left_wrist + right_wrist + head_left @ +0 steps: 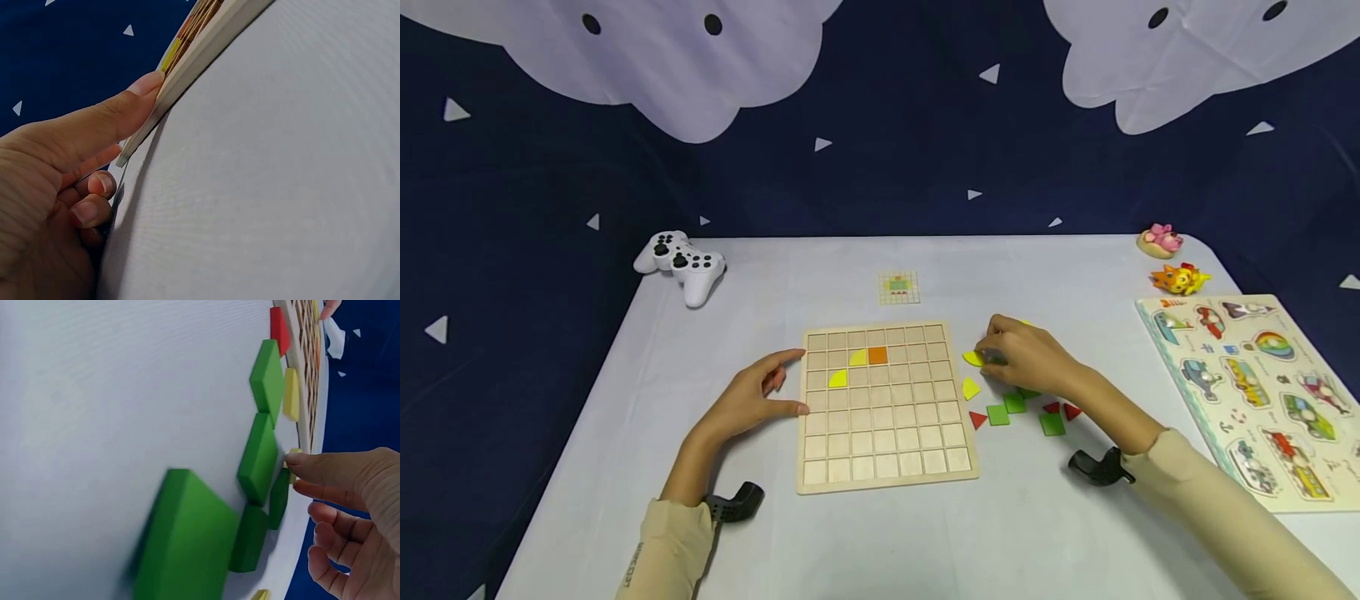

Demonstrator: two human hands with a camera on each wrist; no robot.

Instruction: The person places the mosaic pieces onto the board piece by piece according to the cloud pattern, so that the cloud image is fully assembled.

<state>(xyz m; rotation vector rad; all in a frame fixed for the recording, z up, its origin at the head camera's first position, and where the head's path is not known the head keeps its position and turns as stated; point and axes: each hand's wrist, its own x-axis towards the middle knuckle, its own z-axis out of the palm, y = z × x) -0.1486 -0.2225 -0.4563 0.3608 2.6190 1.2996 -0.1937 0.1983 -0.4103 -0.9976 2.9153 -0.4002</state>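
Behind the table (pixel 910 542) you face a dark backdrop (pixel 895 100) with pale clouds and triangles. At your right lies the puzzle (pixel 1258 417); the wooden grid (pixel 887 487) lies flat between your hands.

Your left hand (pixel 752 392) is spread wide, its thumb touching the grid's left edge, its forefinger tip at that edge farther up. Your right hand (pixel 1026 354) is narrow, thumb and forefinger close together at 1 yellow quarter (pixel 973 358) just right of the grid; I cannot tell whether they pinch it.

The controller (pixel 681 262) sits far left, 2 toys (pixel 1180 279) far right, and a small card (pixel 898 287) beyond the grid.

Smallest, the grid holds 1 orange square (pixel 877 356) and 2 yellow pieces (pixel 838 379). Green squares (pixel 998 415) and red triangles (pixel 977 420) lie loose on its right.
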